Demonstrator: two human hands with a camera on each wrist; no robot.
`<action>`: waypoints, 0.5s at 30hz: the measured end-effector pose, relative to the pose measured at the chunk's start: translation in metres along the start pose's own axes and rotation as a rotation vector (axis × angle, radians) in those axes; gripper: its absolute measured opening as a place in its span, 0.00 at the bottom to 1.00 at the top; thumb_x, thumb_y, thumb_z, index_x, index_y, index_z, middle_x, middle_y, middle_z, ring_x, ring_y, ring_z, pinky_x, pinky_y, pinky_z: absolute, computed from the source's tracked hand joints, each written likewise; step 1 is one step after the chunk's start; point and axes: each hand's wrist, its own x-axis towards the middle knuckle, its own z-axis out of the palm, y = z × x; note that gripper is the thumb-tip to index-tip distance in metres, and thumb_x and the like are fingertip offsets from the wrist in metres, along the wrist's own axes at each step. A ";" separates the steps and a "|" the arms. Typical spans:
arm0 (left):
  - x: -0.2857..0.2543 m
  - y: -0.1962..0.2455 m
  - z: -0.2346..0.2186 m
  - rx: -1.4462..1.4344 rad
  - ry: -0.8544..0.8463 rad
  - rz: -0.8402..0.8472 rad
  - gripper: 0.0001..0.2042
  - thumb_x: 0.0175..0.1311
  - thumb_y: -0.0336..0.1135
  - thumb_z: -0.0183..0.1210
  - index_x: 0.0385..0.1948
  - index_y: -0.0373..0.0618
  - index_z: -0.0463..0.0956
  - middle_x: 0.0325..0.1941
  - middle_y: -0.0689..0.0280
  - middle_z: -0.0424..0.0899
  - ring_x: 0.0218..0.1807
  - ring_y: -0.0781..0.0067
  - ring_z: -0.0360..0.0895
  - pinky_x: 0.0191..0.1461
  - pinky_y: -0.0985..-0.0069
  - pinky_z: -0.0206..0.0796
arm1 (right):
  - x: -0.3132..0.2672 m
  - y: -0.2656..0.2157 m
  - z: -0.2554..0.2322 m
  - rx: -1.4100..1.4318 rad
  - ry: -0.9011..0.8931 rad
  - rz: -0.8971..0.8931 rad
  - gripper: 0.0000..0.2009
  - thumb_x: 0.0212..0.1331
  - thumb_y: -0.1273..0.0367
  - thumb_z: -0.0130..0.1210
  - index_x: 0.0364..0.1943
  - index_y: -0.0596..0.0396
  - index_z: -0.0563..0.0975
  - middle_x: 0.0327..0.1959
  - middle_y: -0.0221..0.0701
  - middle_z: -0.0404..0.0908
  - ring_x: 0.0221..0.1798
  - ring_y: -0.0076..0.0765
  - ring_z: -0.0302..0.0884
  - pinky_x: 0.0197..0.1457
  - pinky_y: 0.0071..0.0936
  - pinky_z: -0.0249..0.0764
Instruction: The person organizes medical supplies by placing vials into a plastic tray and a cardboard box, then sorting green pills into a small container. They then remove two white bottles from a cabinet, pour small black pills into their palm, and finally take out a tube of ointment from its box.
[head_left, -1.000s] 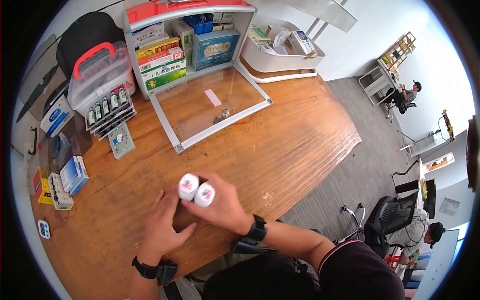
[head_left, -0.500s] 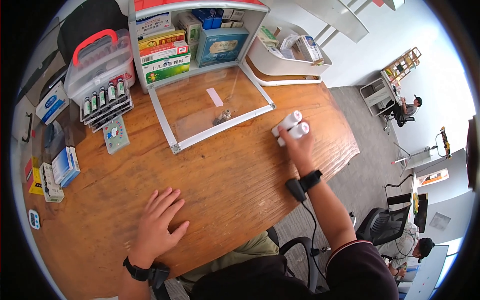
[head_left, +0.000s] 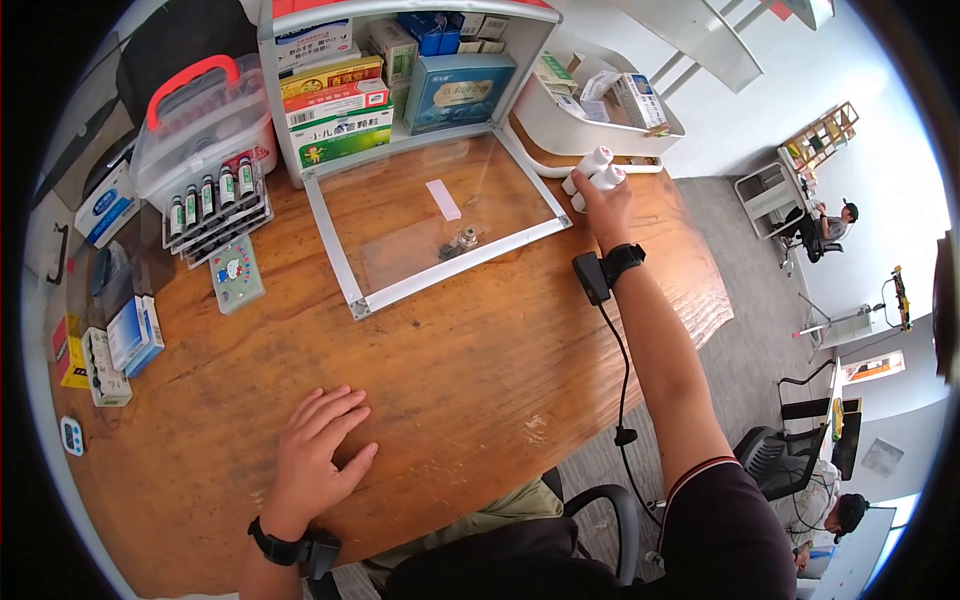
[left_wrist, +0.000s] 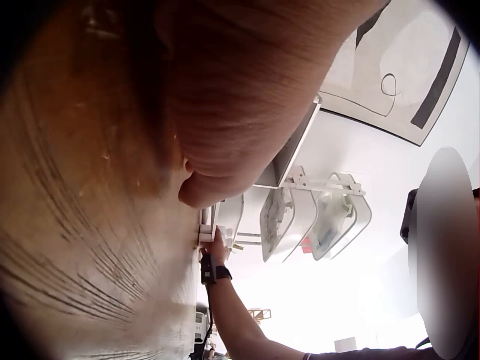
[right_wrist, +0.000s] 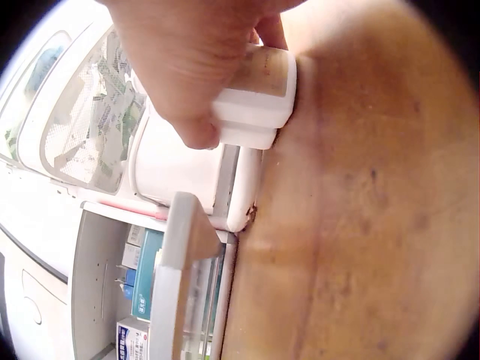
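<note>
My right hand (head_left: 609, 217) grips two white bottles (head_left: 592, 162) side by side, at the back right of the table. In the right wrist view the thumb lies along one white bottle (right_wrist: 259, 112), whose base is right at the tabletop. They stand just in front of a white bin (head_left: 630, 140) and close to the corner of the lowered clear door (head_left: 400, 210) of a medicine case (head_left: 283, 120). My left hand (head_left: 318, 455) rests on the table near the front edge, fingers extended and holding nothing.
Medicine boxes (head_left: 345, 135) fill the case. Left of it stand a clear box with a red handle (head_left: 190, 85) and a tray of small vials (head_left: 215, 205). More boxes (head_left: 133, 335) and a small timer (head_left: 71, 436) lie at the left edge. A cable (head_left: 625, 390) hangs from my right wrist.
My right hand has carried the two bottles from beside the left hand to the back right, by the bin. The left hand has shifted slightly and its fingers have straightened on the table.
</note>
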 end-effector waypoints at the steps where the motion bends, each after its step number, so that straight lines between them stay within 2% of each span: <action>1: 0.001 -0.001 0.000 -0.026 0.009 -0.012 0.17 0.55 0.34 0.69 0.47 0.40 0.83 0.60 0.58 0.83 0.67 0.52 0.75 0.75 0.51 0.59 | -0.001 -0.002 0.000 0.000 0.001 0.003 0.29 0.50 0.52 0.72 0.46 0.64 0.81 0.40 0.44 0.88 0.45 0.48 0.87 0.50 0.38 0.79; 4: 0.001 -0.002 0.000 -0.019 0.009 -0.005 0.17 0.56 0.33 0.68 0.47 0.40 0.83 0.59 0.58 0.83 0.67 0.53 0.75 0.75 0.52 0.60 | -0.005 -0.002 -0.003 -0.104 0.006 0.052 0.34 0.49 0.50 0.73 0.52 0.65 0.78 0.46 0.46 0.86 0.51 0.47 0.85 0.55 0.38 0.78; 6: 0.001 -0.001 0.001 -0.021 0.000 -0.011 0.16 0.56 0.33 0.68 0.47 0.40 0.83 0.59 0.57 0.83 0.67 0.53 0.75 0.75 0.52 0.60 | -0.011 0.008 -0.002 -0.193 0.070 -0.053 0.38 0.50 0.50 0.74 0.57 0.65 0.73 0.53 0.47 0.83 0.57 0.47 0.81 0.59 0.37 0.76; 7: 0.002 -0.001 0.001 -0.024 0.001 -0.020 0.16 0.56 0.33 0.68 0.46 0.39 0.83 0.59 0.57 0.83 0.67 0.53 0.75 0.75 0.52 0.60 | -0.014 0.019 -0.001 -0.195 0.071 -0.051 0.38 0.50 0.50 0.74 0.57 0.65 0.73 0.53 0.47 0.83 0.57 0.47 0.81 0.59 0.37 0.76; 9: 0.002 -0.001 0.001 -0.021 0.002 -0.020 0.15 0.57 0.32 0.68 0.46 0.39 0.83 0.60 0.57 0.83 0.67 0.53 0.75 0.75 0.53 0.59 | -0.021 0.036 -0.001 0.004 0.012 -0.109 0.38 0.52 0.51 0.73 0.59 0.64 0.70 0.57 0.48 0.80 0.60 0.48 0.78 0.62 0.36 0.74; 12: 0.002 0.000 0.002 -0.007 0.004 -0.016 0.15 0.57 0.31 0.67 0.46 0.40 0.83 0.59 0.58 0.83 0.66 0.54 0.76 0.74 0.53 0.60 | -0.022 0.047 -0.017 -0.085 -0.074 -0.042 0.35 0.53 0.52 0.73 0.56 0.64 0.72 0.53 0.45 0.82 0.56 0.46 0.81 0.59 0.36 0.76; 13: 0.002 0.000 0.002 0.006 0.007 -0.010 0.14 0.58 0.31 0.67 0.46 0.40 0.83 0.59 0.58 0.83 0.66 0.54 0.76 0.73 0.53 0.61 | -0.023 0.045 -0.023 -0.087 -0.072 -0.036 0.35 0.53 0.52 0.73 0.56 0.64 0.72 0.53 0.45 0.82 0.56 0.46 0.81 0.59 0.36 0.76; 15: 0.003 0.000 0.002 0.008 0.003 -0.008 0.14 0.58 0.31 0.67 0.46 0.40 0.83 0.59 0.58 0.84 0.66 0.54 0.76 0.73 0.53 0.62 | -0.021 0.038 -0.036 -0.198 -0.020 0.104 0.34 0.54 0.52 0.72 0.56 0.63 0.73 0.50 0.43 0.84 0.53 0.44 0.82 0.57 0.37 0.77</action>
